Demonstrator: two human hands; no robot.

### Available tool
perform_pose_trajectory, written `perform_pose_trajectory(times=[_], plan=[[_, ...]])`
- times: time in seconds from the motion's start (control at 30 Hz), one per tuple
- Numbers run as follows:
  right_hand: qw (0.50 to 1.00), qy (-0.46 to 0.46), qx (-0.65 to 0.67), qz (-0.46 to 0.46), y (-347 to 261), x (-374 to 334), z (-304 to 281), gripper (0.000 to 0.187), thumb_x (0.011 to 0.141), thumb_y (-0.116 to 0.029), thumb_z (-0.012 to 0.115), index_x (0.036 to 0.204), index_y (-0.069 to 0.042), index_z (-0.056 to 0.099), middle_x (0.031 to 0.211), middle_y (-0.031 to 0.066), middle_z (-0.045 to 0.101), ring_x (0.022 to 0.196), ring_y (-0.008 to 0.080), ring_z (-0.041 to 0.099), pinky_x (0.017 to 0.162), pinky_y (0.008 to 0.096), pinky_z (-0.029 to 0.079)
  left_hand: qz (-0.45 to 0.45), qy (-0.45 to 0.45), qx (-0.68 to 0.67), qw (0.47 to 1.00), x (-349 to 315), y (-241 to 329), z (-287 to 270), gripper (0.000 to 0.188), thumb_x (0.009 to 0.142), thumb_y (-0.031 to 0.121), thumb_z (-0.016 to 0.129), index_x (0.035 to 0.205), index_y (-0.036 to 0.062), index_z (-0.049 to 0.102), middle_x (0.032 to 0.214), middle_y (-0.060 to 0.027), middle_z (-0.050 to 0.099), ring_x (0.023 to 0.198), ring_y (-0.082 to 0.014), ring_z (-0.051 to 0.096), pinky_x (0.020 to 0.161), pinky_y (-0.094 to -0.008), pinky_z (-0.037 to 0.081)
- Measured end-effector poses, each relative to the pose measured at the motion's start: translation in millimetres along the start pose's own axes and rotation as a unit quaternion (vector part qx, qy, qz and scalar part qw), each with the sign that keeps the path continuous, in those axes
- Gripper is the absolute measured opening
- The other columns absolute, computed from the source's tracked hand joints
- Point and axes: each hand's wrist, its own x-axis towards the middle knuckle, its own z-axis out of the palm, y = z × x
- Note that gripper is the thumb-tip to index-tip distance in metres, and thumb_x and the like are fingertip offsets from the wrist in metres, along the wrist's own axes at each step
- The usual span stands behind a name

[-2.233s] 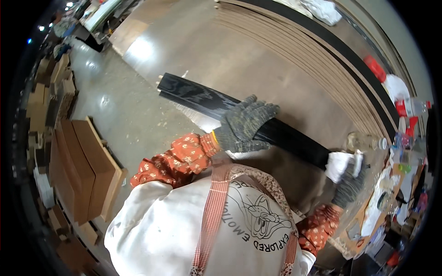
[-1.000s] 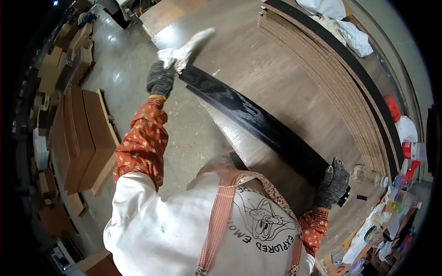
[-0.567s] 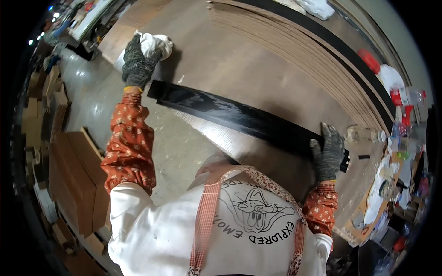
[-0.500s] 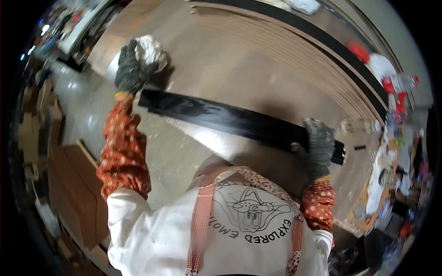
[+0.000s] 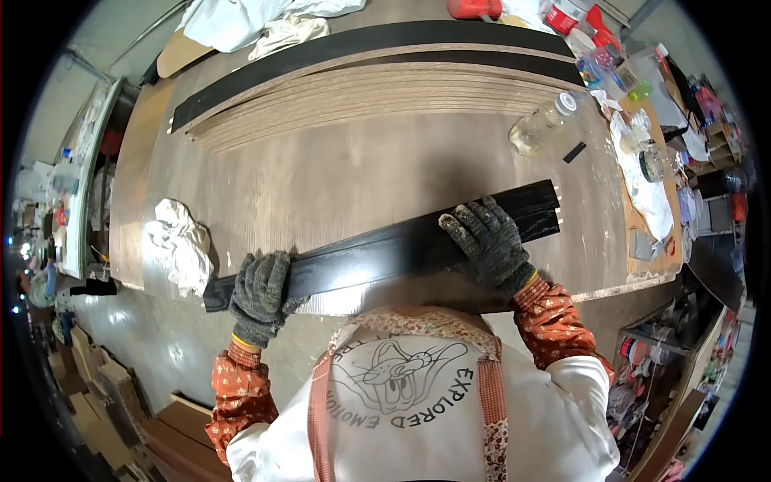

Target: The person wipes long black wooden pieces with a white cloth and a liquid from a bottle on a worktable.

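Observation:
A long, glossy black board (image 5: 361, 269) lies slanted along the near side of the table, its right end farther from me. A lengthwise seam runs along it, and small light pegs stick out of its right end; whether it is one piece or two, I cannot tell. Near the left end my left hand (image 5: 262, 296), in a dark grey knit glove, is closed over it, thumb along the near edge. My right hand (image 5: 488, 245), gloved alike, grips it toward the right end, fingers laid across the top to the far edge. Beside the left end is a crumpled white cloth (image 5: 181, 245).
Across the far side of the table (image 5: 337, 177) lies a stack of boards (image 5: 361, 88) with black tops and brown edges. A clear jar (image 5: 540, 124) and a small black strip (image 5: 574, 152) are at the right. Bottles and a red-labelled tub (image 5: 566, 14) crowd the far right corner.
My left hand has let go of the white cloth and taken hold of the board. The board's right end has swung away from me, my right hand still on it. The view has turned too.

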Motion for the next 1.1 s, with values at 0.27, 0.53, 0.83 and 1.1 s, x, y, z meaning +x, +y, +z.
perform_pose_trajectory(times=[0.27, 0.53, 0.83, 1.1], plan=[[0.929, -0.019, -0.049, 0.366, 62, -63, -46, 0.048, 0.089, -0.022, 0.059, 0.131, -0.004, 0.050, 0.131, 0.0185, 0.052, 0.126, 0.0336, 0.045, 0.110, 0.0458, 0.030, 0.000, -0.042, 0.014, 0.999, 1, 0, -5, 0.074, 0.079, 0.052, 0.065, 0.134, 0.0065, 0.048, 0.118, -0.0144, 0.056, 0.108, -0.0332, 0.054, 0.099, -0.0501, 0.042], [0.874, 0.034, 0.116, 0.470, 81, -82, -61, 0.043, 0.080, -0.026, 0.073, 0.121, -0.014, 0.065, 0.118, 0.0143, 0.063, 0.103, 0.0271, 0.060, 0.094, 0.0362, 0.046, 0.017, -0.049, 0.006, 0.999, -2, -6, 4, 0.074, 0.079, 0.052, 0.065, 0.135, 0.0064, 0.048, 0.119, -0.0151, 0.056, 0.109, -0.0339, 0.054, 0.097, -0.0494, 0.043], [0.823, -0.063, 0.349, 0.444, 134, -78, -56, 0.024, 0.075, -0.007, 0.075, 0.099, -0.003, 0.072, 0.102, 0.0093, 0.071, 0.088, 0.0151, 0.065, 0.080, 0.0285, 0.052, 0.008, -0.036, -0.020, 0.999, 5, -4, 0, 0.072, 0.082, 0.053, 0.062, 0.135, 0.0061, 0.049, 0.120, -0.0164, 0.056, 0.109, -0.0356, 0.054, 0.098, -0.0507, 0.041], [0.814, -0.095, 0.416, 0.394, 151, -82, -62, 0.018, 0.074, -0.009, 0.077, 0.089, -0.002, 0.071, 0.092, 0.0078, 0.071, 0.077, 0.0144, 0.065, 0.068, 0.0266, 0.053, -0.002, -0.024, -0.019, 1.000, 1, -2, 1, 0.073, 0.080, 0.050, 0.065, 0.135, 0.0056, 0.049, 0.121, -0.0174, 0.056, 0.108, -0.0362, 0.055, 0.097, -0.0509, 0.042]])
